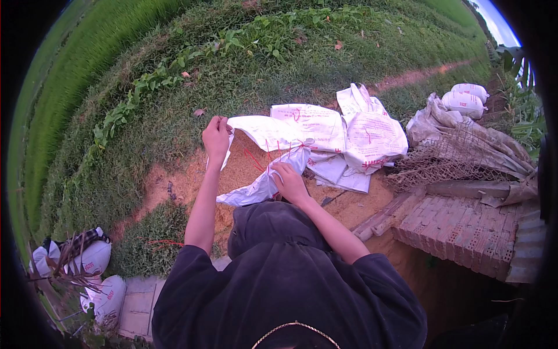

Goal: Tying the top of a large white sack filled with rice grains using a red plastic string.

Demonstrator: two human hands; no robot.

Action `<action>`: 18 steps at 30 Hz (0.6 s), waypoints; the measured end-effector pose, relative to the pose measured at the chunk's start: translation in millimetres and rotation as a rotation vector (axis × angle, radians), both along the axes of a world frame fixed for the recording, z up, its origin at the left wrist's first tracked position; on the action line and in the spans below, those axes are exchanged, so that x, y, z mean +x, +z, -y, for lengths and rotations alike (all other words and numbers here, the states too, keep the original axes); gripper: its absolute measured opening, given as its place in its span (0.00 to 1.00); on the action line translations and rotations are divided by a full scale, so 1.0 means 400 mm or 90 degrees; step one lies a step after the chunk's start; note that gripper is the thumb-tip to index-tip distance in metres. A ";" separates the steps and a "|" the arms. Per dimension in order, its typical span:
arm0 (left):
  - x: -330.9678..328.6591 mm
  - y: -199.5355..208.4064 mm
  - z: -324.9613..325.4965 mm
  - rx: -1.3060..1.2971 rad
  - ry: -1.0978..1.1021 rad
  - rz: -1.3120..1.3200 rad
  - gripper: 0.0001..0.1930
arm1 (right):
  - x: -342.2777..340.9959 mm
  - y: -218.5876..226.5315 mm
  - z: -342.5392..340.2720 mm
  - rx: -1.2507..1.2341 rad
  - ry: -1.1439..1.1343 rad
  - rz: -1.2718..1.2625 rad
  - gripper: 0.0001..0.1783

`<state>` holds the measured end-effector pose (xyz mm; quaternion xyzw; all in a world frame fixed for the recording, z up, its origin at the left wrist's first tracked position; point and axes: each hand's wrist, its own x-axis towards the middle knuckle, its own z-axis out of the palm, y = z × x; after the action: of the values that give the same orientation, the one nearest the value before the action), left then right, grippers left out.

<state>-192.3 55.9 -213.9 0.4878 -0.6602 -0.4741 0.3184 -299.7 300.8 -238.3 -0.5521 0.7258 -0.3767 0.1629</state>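
View from my head, looking down past my dark hooded top (290,273) to the ground. My left hand (216,138) is raised with its grip closed, pinching the upper edge of a white woven sack (264,131) that carries red markings. My right hand (289,181) rests lower, its grip closed on the near edge of the same sack, so the mouth is held spread between the two hands. The sack lies on the ground just ahead of me, partly over a heap of tan husk (244,166) that shows inside and below the opening. Thin red string (256,158) crosses the sack between my hands. Further empty white sacks (372,139) lie crumpled just beside it, to the right, touching one another. Grass (192,87) covers the slope beyond, with a strip of leafy creeper running across it. To the right stands a low brick wall (459,227), and behind it a tangle of wire mesh (453,154) draped over pale sheeting. Two filled white bags (468,99) lie far right. At lower left, well apart from the hands, more filled bags (93,259) sit among dry twigs.
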 end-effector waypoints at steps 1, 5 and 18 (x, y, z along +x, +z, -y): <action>0.001 0.035 0.011 -0.010 0.005 -0.007 0.10 | -0.012 0.011 0.011 0.010 -0.009 0.001 0.12; -0.012 0.111 -0.016 0.062 -0.161 -0.061 0.10 | -0.041 0.055 0.060 -0.007 -0.089 0.069 0.14; -0.012 -0.024 -0.257 0.178 -0.315 -0.083 0.30 | -0.068 0.046 0.116 0.077 -0.047 0.324 0.11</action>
<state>-197.0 158.7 -223.3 0.3195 -0.6652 -0.6544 0.1646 -327.0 254.5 -219.9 -0.4021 0.7025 -0.4646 0.3590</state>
